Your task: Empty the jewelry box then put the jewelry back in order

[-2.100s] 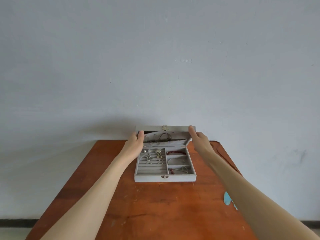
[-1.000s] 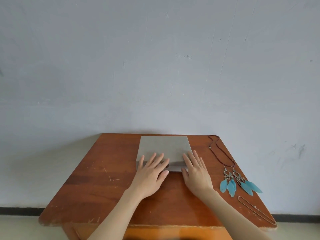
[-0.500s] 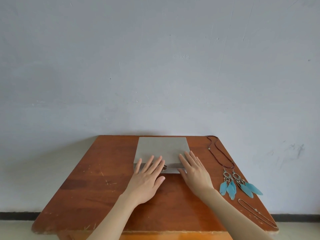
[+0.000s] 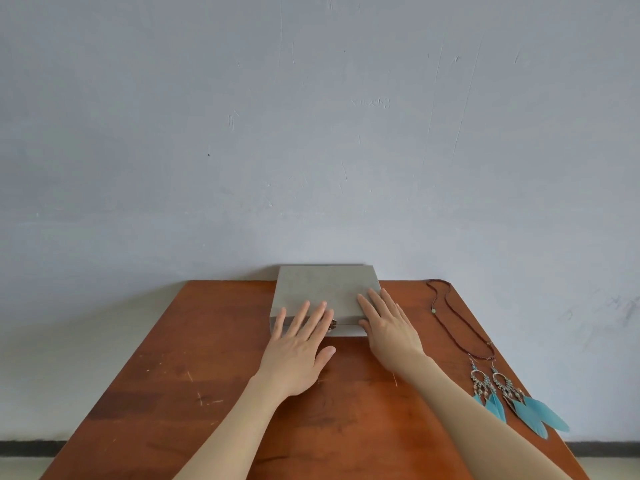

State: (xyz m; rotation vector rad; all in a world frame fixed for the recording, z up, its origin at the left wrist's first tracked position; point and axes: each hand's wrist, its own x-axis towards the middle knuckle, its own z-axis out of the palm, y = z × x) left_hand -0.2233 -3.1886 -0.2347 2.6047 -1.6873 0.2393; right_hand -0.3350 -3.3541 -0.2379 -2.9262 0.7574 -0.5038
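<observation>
A grey jewelry box (image 4: 323, 285) lies closed at the far middle of the wooden table (image 4: 194, 386), its small metal clasp facing me. My left hand (image 4: 299, 344) rests flat on the lid's front left part, fingers straight and spread. My right hand (image 4: 389, 323) lies flat on the front right corner of the lid, fingers straight. A pair of blue feather earrings (image 4: 512, 398) and a dark cord necklace (image 4: 453, 323) lie on the table to the right of the box.
A pale plastered wall rises right behind the table's far edge. The table's left and near parts show only scratches.
The lid, held open 2.1 s ago, is now down with both hands flat on it. Over the last second the hands barely shifted; the view tilted slightly.
</observation>
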